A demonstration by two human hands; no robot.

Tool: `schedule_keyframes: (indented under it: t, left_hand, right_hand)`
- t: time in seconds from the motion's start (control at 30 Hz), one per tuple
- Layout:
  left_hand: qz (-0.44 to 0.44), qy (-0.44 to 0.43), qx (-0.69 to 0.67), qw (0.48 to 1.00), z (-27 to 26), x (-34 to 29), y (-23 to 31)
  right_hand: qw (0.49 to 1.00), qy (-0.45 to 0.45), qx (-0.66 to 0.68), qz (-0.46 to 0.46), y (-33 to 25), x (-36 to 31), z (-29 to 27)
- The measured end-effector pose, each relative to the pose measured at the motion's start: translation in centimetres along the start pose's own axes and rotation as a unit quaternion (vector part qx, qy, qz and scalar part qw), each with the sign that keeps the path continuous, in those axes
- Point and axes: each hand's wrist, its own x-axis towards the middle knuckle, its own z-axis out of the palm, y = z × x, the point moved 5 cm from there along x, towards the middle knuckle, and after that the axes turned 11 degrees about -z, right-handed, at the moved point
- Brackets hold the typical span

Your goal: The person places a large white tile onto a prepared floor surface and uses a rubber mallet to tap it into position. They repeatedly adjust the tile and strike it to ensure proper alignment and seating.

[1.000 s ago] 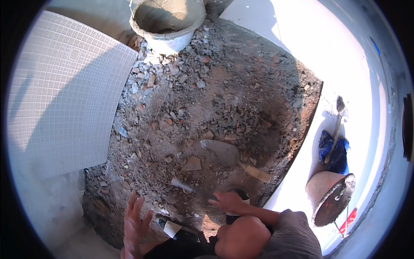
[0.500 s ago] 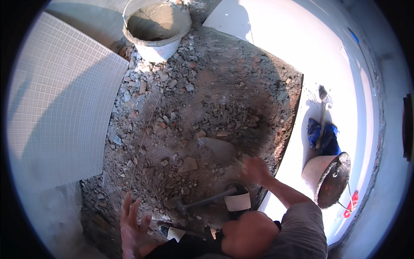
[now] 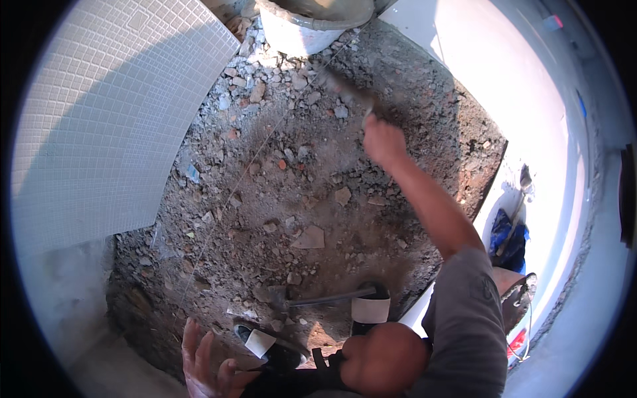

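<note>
My right hand [image 3: 385, 142] reaches forward over the rubble, closed around the handle of a trowel [image 3: 348, 87]. The trowel's blade is smeared by motion and sits just short of a white bucket [image 3: 295, 36] containing grey, wet-looking mortar. At the lower left, my left hand [image 3: 202, 361] holds nothing, its fingers apart above the ground. A long-handled hammer [image 3: 332, 298] lies on the dirt beside my shoes.
Broken stones and loose soil [image 3: 285, 199] cover the ground, with a thin string [image 3: 249, 169] running across. Small-grid tiles [image 3: 126, 119] border the left. On the pale surface at right are a blue cloth [image 3: 507, 242] and a tipped bucket [image 3: 514, 298].
My right hand and the trowel have moved forward, from the middle of the rubble toward the white bucket. The view has shifted as well. My left hand stays low and open.
</note>
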Motion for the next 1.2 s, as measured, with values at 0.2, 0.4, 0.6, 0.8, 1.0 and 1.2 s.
schedule_keyframes:
  t: [0.2, 0.4, 0.6, 0.8, 1.0, 1.2]
  left_hand:
    - [-0.022, 0.005, -0.003, 1.000, -0.5, -1.1, -0.1]
    - [-0.015, 0.017, 0.004, 1.000, -0.6, -2.4, -0.8]
    - [-0.016, 0.020, -0.021, 0.999, -0.9, -3.2, -1.3]
    - [0.021, -0.001, -0.024, 0.999, -0.7, -3.6, -1.6]
    - [-0.002, 0.008, -0.024, 1.000, -1.0, -4.5, -1.9]
    - [0.026, 0.033, -0.032, 0.999, -2.0, -5.0, -2.0]
  right_hand:
    - [0.982, -0.163, 0.086, -0.031, -4.8, -12.6, 2.4]
    - [0.988, 0.026, 0.074, 0.133, 1.3, -2.3, -5.6]
    - [0.991, -0.112, 0.066, -0.028, -6.7, -8.2, 2.6]
    - [0.981, -0.105, 0.163, 0.026, -5.4, -12.9, 0.4]
    - [0.987, 0.075, 0.068, 0.126, -0.7, -4.8, -2.2]
    - [0.984, -0.123, 0.126, -0.005, -7.2, -13.7, 3.0]
